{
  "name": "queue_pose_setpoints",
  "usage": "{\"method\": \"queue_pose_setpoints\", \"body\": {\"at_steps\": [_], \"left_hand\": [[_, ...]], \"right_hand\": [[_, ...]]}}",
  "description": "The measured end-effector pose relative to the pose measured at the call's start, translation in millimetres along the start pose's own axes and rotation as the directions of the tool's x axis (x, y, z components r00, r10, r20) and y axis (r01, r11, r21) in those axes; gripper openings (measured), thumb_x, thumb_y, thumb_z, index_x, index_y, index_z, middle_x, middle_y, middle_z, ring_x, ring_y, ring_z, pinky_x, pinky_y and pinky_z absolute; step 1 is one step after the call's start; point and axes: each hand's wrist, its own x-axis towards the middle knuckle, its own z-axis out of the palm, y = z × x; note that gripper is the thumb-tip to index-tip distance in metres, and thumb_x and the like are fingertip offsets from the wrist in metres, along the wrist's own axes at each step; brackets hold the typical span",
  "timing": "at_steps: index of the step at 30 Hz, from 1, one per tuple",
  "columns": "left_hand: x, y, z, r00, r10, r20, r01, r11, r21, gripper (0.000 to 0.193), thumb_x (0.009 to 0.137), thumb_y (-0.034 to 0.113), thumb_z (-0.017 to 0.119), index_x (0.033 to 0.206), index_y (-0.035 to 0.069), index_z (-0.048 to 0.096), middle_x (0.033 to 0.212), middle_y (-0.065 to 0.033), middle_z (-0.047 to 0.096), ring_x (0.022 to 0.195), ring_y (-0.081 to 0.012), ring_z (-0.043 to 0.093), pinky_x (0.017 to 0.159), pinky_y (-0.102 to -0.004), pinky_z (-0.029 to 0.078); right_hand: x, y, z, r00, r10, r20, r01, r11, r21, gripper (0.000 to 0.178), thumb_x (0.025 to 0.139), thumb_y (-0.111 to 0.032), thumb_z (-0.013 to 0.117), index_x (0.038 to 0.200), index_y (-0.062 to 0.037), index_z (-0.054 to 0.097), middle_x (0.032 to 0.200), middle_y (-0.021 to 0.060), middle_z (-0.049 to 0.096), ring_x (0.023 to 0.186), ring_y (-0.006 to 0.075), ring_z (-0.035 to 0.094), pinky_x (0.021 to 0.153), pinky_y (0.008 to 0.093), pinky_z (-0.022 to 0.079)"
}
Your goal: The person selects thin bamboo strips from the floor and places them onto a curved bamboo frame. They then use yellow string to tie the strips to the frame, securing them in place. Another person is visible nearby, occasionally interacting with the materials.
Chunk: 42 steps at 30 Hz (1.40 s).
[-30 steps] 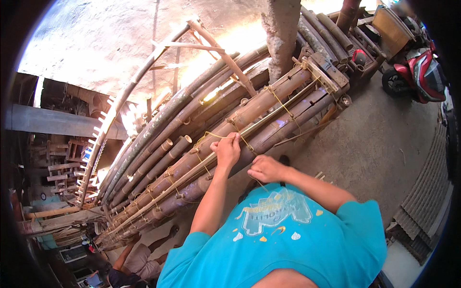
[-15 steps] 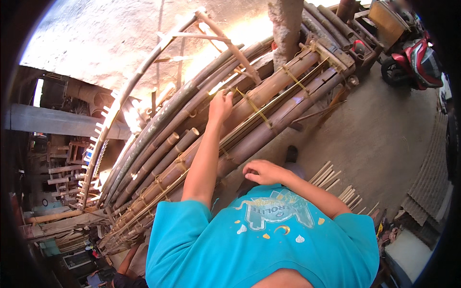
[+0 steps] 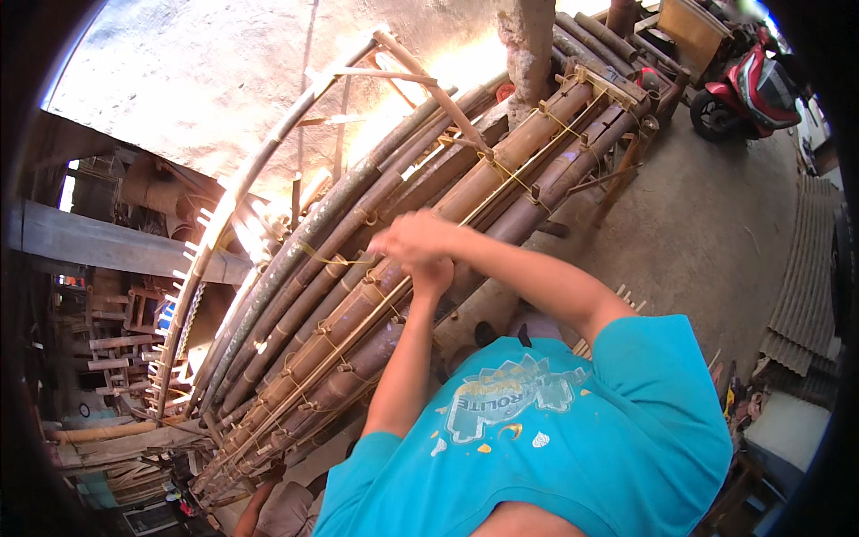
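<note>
Right hand (image 3: pixel 419 240), centre of frame: lying across the left hand (image 3: pixel 434 276) in this view, its outline smearing with blur. Cannot tell how far its fingers are curling or whether they are gripping anything. Left hand sitting just below, wrist showing, fingers mostly hiding behind the right; its opening and any hold cannot be told either

Yellow cord (image 3: pixel 333 259) running leftward from beside the two hands, left of centre; which hand is holding its end is not showing. Bamboo frame (image 3: pixel 573 166) stretching diagonally from upper right to lower left, passing beneath the hands; lashings (image 3: pixel 503 168) of similar yellow cord wrapping its poles, and a thin bamboo strip (image 3: pixel 401 294) running along it

Right forearm partly covering some pale sticks (image 3: pixel 624 295), right of centre. Another person (image 3: pixel 288 508) showing only in part, the lower edge cutting them off at lower left. Upper left glaring out to near white; clutter at far left sinking into shadow, hard to sort. Dark lens rim closing in on the corners

Turquoise shirt (image 3: pixel 626 430), lower centre, bearing a pale graphic (image 3: pixel 510 398) with lettering running across it, folds bending part of the print. Red motorbike (image 3: pixel 756 94) standing at upper right, no marking reading clearly on it
</note>
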Motion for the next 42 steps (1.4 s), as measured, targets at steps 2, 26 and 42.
{"method": "queue_pose_setpoints", "body": {"at_steps": [2, 26, 42], "left_hand": [[9.2, 82.2, -16.5, 0.979, -0.200, 0.032, 0.183, 0.940, 0.287, 0.032, 0.100, 0.030, 0.046, 0.122, 0.011, 0.062, 0.109, -0.0195, 0.067, 0.101, -0.0356, 0.063, 0.091, -0.0480, 0.037], [118.3, -4.2, -43.3, 0.957, -0.227, -0.179, 0.268, 0.930, 0.253, 0.042, 0.097, 0.034, 0.051, 0.110, -0.004, 0.064, 0.103, -0.0264, 0.067, 0.101, -0.0408, 0.065, 0.087, -0.0468, 0.050], [-104.7, -38.5, -129.1, 0.996, -0.084, -0.025, 0.086, 0.865, 0.494, 0.025, 0.094, 0.031, 0.056, 0.111, 0.013, 0.059, 0.105, -0.0150, 0.069, 0.104, -0.0332, 0.063, 0.089, -0.0540, 0.034]], "right_hand": [[14.8, 58.5, -2.2, 0.979, 0.141, -0.148, -0.183, 0.926, -0.331, 0.044, 0.099, -0.044, 0.046, 0.091, -0.0050, 0.065, 0.096, 0.0113, 0.068, 0.092, 0.0258, 0.062, 0.083, 0.0436, 0.045], [-159.3, 42.0, 86.9, 1.000, -0.017, -0.009, 0.017, 1.000, 0.005, 0.022, 0.090, -0.026, 0.058, 0.086, -0.0058, 0.067, 0.084, 0.0156, 0.068, 0.084, 0.0322, 0.063, 0.090, 0.0405, 0.049], [21.8, -94.5, 227.5, 0.922, 0.110, -0.371, -0.027, 0.975, 0.221, 0.037, 0.098, -0.035, 0.045, 0.094, -0.0056, 0.067, 0.091, 0.0155, 0.066, 0.091, 0.0298, 0.064, 0.086, 0.0436, 0.048]]}}
